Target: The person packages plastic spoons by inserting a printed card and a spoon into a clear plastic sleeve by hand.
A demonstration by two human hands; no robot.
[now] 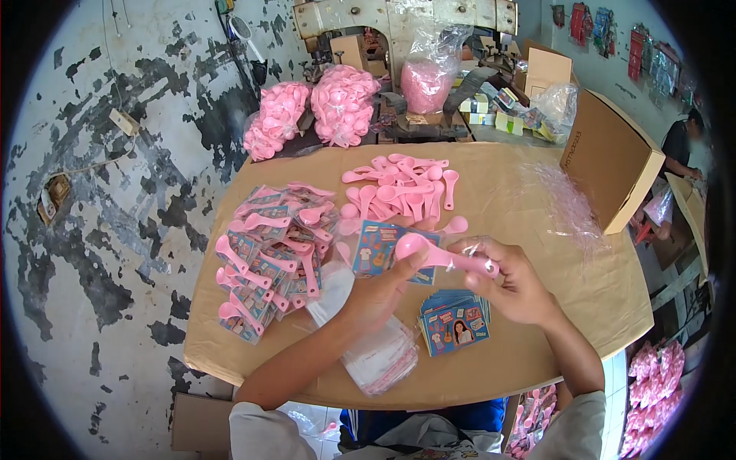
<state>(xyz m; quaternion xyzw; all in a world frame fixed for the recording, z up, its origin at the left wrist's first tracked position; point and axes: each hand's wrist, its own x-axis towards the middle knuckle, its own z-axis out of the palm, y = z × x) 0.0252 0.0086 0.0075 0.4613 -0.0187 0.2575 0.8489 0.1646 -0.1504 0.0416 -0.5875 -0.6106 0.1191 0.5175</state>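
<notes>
Over the table, a pink scoop spoon [445,257] lies across a blue printed card [376,244], and a clear plastic bag seems to be around both. My left hand [383,285] is closed on the bag and card near the spoon's bowl, its thumb in front. Pinched between the fingers of my right hand [512,282] is the handle end, with clear film about it. Just below is a stack of blue cards [455,322]. Clear flat bags [379,353] lie under my left forearm. Packed spoons with cards [268,249] are heaped to the left.
Loose pink spoons [402,184] lie at the back of the table [537,337]. Large bags of pink spoons [345,103] stand behind it. A cardboard box [609,165] rests at the right beside shredded-looking clear plastic [563,203]. Another person [678,157] sits at far right.
</notes>
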